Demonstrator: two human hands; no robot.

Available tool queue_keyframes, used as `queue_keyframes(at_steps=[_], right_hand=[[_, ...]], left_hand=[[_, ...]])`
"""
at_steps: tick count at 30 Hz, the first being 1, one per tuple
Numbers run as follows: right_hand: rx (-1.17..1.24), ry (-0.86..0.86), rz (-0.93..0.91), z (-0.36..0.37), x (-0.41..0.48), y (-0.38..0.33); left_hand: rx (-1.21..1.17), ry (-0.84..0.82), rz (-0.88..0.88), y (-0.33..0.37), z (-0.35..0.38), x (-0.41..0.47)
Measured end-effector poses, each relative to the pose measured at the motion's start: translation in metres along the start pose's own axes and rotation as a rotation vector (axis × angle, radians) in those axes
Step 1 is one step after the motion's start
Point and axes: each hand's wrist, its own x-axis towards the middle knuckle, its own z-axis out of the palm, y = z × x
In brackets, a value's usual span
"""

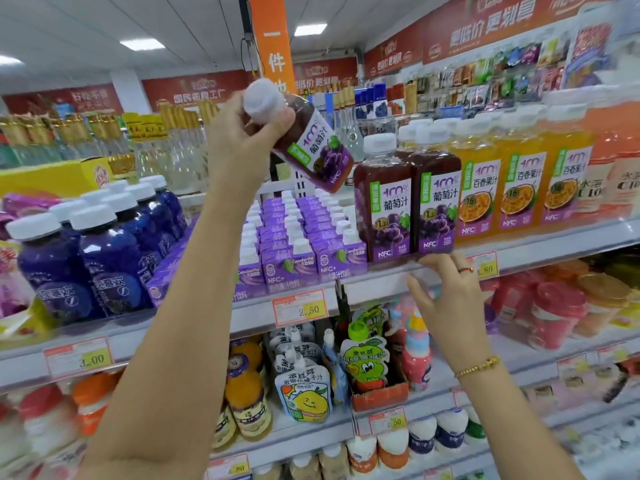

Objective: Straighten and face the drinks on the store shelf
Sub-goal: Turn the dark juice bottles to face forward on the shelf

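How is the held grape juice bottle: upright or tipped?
Tipped: the grape juice bottle slants, cap upper left, base lower right, gripped near its cap by the left hand.

An orange banner (273, 46) with white characters hangs far centre, a ceiling light panel (310, 29) just right of it. Red signs (194, 90) line the far wall. Price tags read 2.50 (300, 307) and 3.00 (78, 356). A yellow carton (65, 174) sits far left.

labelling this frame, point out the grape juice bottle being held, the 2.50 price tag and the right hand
held grape juice bottle (320, 152), head view, on its purple label
2.50 price tag (307, 309), head view, on the printed number
right hand (450, 299), head view, on its back
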Motion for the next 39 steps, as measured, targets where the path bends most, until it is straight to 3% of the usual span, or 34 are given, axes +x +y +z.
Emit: queue_keyframes(at_steps=[7, 13, 18, 27, 29, 31, 34, 36, 39], right_hand=[[0.002, -0.086, 0.050, -0.008, 0.003, 0.009], [0.033, -0.116, 0.053, -0.011, 0.005, 0.014], [0.039, -0.118, 0.048, -0.012, 0.006, 0.017], [0.078, -0.114, 0.059, -0.012, 0.006, 0.021], [0.094, -0.117, 0.070, -0.013, 0.007, 0.021], [0.114, -0.128, 0.078, -0.014, 0.007, 0.020], [0.134, -0.147, 0.075, -0.016, 0.009, 0.022], [0.146, -0.164, 0.065, -0.017, 0.009, 0.025], [0.173, -0.180, 0.050, -0.020, 0.009, 0.029]], left_hand=[[0.046, -0.260, -0.018, -0.002, 0.047, 0.034], [0.050, -0.561, -0.245, -0.017, 0.075, 0.048], [0.101, -0.664, -0.448, -0.032, 0.091, 0.050], [0.023, -0.876, -0.541, -0.017, 0.093, 0.052], [0.060, -0.823, -0.554, -0.013, 0.092, 0.053], [0.236, -0.683, -0.431, -0.004, 0.093, 0.050], [0.507, -0.377, 0.031, 0.016, 0.101, 0.034], [0.612, -0.237, 0.241, 0.034, 0.111, 0.013], [0.837, -0.204, 0.378, 0.046, 0.135, -0.009]])
